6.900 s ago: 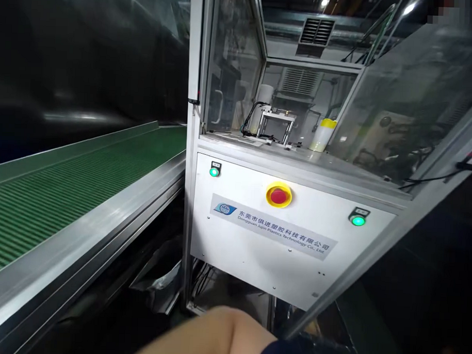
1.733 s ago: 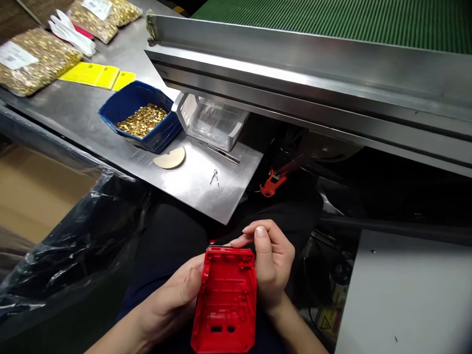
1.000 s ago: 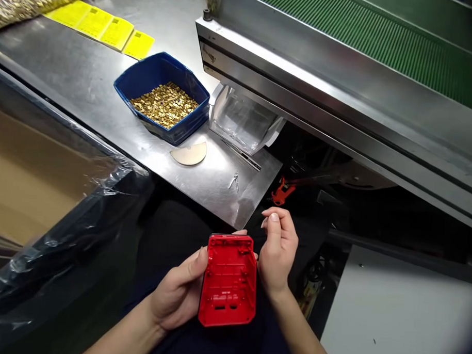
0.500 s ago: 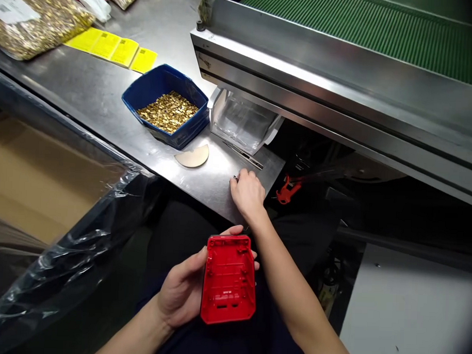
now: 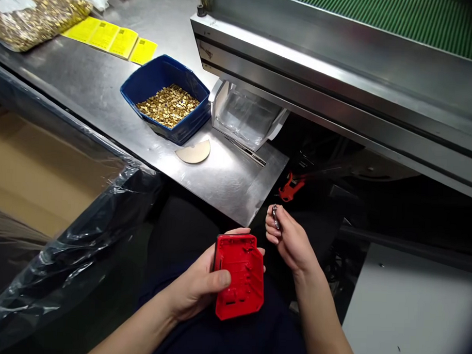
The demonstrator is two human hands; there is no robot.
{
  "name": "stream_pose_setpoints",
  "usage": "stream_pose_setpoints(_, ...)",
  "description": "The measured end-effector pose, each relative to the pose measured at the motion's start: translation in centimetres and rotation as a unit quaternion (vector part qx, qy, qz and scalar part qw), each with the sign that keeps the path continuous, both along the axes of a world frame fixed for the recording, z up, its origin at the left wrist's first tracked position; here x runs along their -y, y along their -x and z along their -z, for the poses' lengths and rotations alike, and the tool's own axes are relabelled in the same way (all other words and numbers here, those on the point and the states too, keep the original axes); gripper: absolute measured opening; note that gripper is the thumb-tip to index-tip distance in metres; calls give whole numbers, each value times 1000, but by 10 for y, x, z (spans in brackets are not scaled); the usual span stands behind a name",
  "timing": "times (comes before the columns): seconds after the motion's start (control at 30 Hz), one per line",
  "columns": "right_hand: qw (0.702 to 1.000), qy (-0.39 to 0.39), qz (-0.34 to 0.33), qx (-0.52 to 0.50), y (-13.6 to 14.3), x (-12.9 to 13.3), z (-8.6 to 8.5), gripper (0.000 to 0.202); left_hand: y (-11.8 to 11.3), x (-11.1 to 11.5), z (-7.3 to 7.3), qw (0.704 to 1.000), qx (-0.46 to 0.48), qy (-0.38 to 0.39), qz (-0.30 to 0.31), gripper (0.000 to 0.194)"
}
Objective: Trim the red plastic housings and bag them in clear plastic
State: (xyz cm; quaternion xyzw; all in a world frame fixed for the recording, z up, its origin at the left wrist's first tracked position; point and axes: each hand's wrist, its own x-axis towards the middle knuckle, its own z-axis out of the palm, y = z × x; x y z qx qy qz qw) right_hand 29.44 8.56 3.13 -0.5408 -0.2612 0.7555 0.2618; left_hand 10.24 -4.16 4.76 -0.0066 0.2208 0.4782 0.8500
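Note:
My left hand [image 5: 195,289] is closed around a red plastic housing [image 5: 242,273], a hollow shell with ribs and small posts inside. Its open side faces up at me, and my thumb presses over the left wall. To the right and slightly higher, my right hand [image 5: 295,246] is closed on small shiny nail clippers [image 5: 275,217], apart from the housing. Part of the clippers is hidden by my fingers. Both hands are over my lap, in front of the metal table's corner [image 5: 239,195].
On the table stand a blue bin [image 5: 136,80] of brass-coloured pieces and a clear-fronted tray [image 5: 248,115]. A tan half-disc [image 5: 194,152], tweezers [image 5: 246,151] and yellow labels [image 5: 122,41] lie there too. A conveyor frame [image 5: 320,92] crosses the upper right; a plastic-lined box [image 5: 46,175] is left.
My right hand has lifted off the table corner with the nail clippers and come back towards me. The housing has shifted right and tilted, and my left thumb has moved over its wall.

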Motion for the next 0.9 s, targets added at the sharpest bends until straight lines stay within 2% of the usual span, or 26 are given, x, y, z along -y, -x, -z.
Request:
stream_pose_setpoints(0.17, 999, 38, 5, -3, -11, 27, -8, 31, -8, -2, 5, 997, -72, 10, 39, 92)
stream_pose_setpoints(0.27, 1000, -1, -11, 25, -16, 32, -12, 25, -9, -3, 5, 994, -100, 15, 51, 95)
stream_pose_setpoints(0.37, 992, -70, -59, 85, -24, 31, -20, 25, -9, -4, 4, 990, -129, 17, 54, 95)
stream_pose_setpoints(0.47, 962, -173, -129, 166, -28, 32, -34, 26, -9, -4, 2, 987, -151, 16, 57, 94)
stream_pose_setpoints(0.57, 913, -274, -203, 224, -26, 35, -53, 29, -10, -4, 2, 983, -172, 10, 54, 88)
stream_pose_setpoints(0.67, 862, -348, -286, 231, -20, 40, -68, 37, -12, -4, 3, 980, -193, 1, 48, 83)
stream_pose_setpoints(0.77, 841, -363, -324, 235, -15, 45, -73, 41, -14, -4, 3, 981, -189, -8, 42, 81)
stream_pose_setpoints(0.9, 831, -371, -326, 257, -11, 48, -70, 24, -14, -6, 1, 983, -178, -4, 46, 79)
